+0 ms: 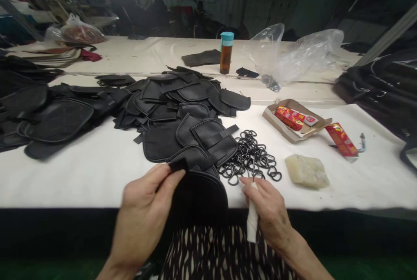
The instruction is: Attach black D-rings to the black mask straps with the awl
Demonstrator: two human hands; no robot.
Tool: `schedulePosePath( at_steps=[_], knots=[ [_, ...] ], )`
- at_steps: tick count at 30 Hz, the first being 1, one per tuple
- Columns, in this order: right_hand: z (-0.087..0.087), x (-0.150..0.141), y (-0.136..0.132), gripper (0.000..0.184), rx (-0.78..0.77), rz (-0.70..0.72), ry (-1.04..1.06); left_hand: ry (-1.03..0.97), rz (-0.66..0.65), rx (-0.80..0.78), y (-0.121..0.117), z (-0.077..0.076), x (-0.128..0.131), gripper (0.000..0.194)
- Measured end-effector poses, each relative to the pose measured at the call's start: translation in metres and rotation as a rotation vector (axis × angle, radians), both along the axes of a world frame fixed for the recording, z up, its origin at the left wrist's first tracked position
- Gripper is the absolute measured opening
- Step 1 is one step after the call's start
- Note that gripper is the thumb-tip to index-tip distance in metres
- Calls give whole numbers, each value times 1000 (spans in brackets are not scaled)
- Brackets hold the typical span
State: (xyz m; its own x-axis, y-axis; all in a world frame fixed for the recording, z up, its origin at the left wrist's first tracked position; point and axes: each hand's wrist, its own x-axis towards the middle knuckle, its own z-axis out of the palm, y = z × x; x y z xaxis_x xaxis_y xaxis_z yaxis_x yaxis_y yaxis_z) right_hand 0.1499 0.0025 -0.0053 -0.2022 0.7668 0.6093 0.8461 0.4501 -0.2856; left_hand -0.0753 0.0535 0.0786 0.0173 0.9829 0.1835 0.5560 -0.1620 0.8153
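My left hand (pixel 146 204) pinches the short tab of a black piped leather piece (pixel 203 202) between thumb and fingers; the piece hangs down over the table's front edge. In my right hand (pixel 269 206) is a thin metal tool with a white-wrapped handle (pixel 252 223), its shaft pointing away from me. The shaft and my fingertips are at the near side of a heap of black metal D-rings (pixel 252 154). Whether the fingers also touch a ring, I cannot tell. Beyond my left hand lies a pile of similar black leather pieces (pixel 163 141).
A yellowish block (pixel 306 170), an open cardboard box (pixel 295 134) with red packets and another red packet (pixel 341 141) lie on the right. Farther back stand a bottle (pixel 226 54) and clear plastic bags (pixel 302 56). More black pieces (pixel 58 119) cover the left; a black bag (pixel 384 89) sits far right.
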Motion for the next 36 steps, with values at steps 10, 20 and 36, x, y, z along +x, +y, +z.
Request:
schedulePosePath(
  at_steps=[10, 20, 36],
  knots=[
    [-9, 4, 20, 25, -9, 163, -179, 93, -214, -152, 19, -46, 37, 22],
    [0, 3, 23, 21, 62, 137, -110, -170, -205, -383, 13, -47, 38, 20],
    [24, -26, 49, 15, 210, 29, -53, -300, -181, -522, 13, -55, 44, 18]
  ],
)
